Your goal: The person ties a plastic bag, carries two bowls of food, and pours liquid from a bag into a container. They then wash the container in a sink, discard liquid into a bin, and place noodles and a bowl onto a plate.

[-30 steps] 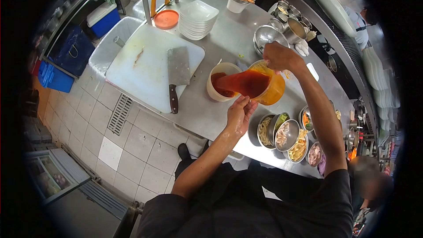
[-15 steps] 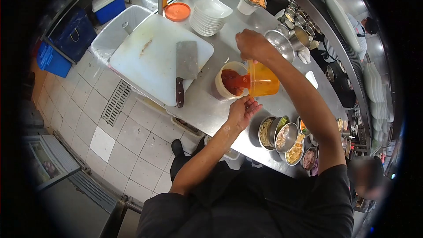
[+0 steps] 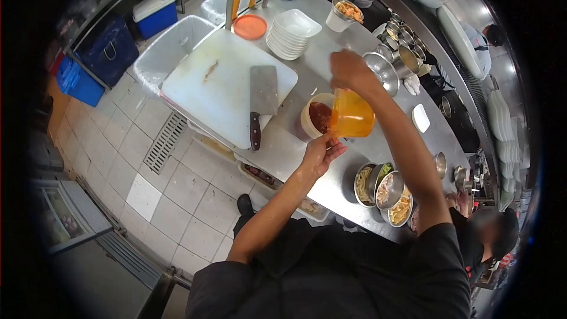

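Note:
My right hand (image 3: 351,71) grips the upper part of an orange-stained plastic container (image 3: 354,115), tipped on its side with its mouth toward a pale round tub (image 3: 307,124). Dark red sauce (image 3: 321,117) lies inside that tub. My left hand (image 3: 322,153), palm up, has its thumb and forefinger at the tipped container's lower rim, close beside the tub; its other fingers stretch out loosely. Left of the tub, a cleaver (image 3: 263,91) with a dark wooden handle rests on a white cutting board (image 3: 207,82).
Stacked white bowls (image 3: 289,35), an orange lid (image 3: 250,26) and a food-filled tub (image 3: 344,15) stand farther back on the steel table (image 3: 283,156). Metal bowls of ingredients (image 3: 390,190) sit near the front right edge. A person (image 3: 493,236) stands at the right.
Red sauce was flowing in a thick stream from the tipped container into the tub; now the stream has thinned or stopped. The right hand has rotated slightly, and the whole view has shifted.

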The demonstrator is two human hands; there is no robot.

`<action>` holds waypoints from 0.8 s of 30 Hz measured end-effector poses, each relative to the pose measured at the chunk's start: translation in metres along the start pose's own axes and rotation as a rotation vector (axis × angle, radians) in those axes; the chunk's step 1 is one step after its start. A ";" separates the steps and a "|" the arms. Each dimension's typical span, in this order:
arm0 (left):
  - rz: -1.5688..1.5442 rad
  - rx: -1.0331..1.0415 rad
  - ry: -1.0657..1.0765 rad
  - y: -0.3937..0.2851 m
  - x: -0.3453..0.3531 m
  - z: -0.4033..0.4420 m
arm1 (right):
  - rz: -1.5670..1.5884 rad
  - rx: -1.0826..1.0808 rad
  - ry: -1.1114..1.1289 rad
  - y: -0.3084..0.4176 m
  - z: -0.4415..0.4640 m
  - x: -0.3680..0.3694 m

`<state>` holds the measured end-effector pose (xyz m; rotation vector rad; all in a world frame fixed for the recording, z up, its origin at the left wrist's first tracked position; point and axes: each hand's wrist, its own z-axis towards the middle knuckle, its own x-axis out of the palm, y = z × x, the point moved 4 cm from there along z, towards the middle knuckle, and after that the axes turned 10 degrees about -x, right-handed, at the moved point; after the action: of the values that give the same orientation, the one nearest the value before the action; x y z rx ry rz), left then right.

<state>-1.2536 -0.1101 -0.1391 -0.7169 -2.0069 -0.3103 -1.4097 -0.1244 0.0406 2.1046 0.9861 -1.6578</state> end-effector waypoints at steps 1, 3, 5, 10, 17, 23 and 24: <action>0.018 0.002 -0.002 -0.003 -0.001 -0.003 | 0.002 0.026 -0.125 -0.015 -0.019 0.003; 0.340 0.124 -0.066 -0.014 0.001 -0.006 | 0.012 0.093 -0.109 -0.058 -0.053 0.029; 0.547 0.184 -0.119 -0.023 0.010 -0.006 | 0.280 0.223 0.004 -0.086 -0.093 0.046; 1.300 0.683 -0.317 -0.039 0.032 -0.027 | 1.180 0.340 -0.234 -0.107 -0.172 0.095; 1.327 0.921 -0.454 -0.104 0.047 -0.095 | 1.601 0.427 -0.605 -0.111 -0.178 0.210; 1.253 1.358 -1.086 -0.344 0.002 -0.207 | 1.700 0.741 -0.776 -0.065 -0.171 0.286; 1.230 1.531 -1.117 -0.394 -0.028 -0.217 | 1.697 0.772 -0.799 -0.066 -0.162 0.291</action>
<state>-1.3275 -0.5392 -0.0226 -0.8843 -1.4855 2.4349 -1.3030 0.1179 -0.1710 1.2418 -1.4713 -1.4331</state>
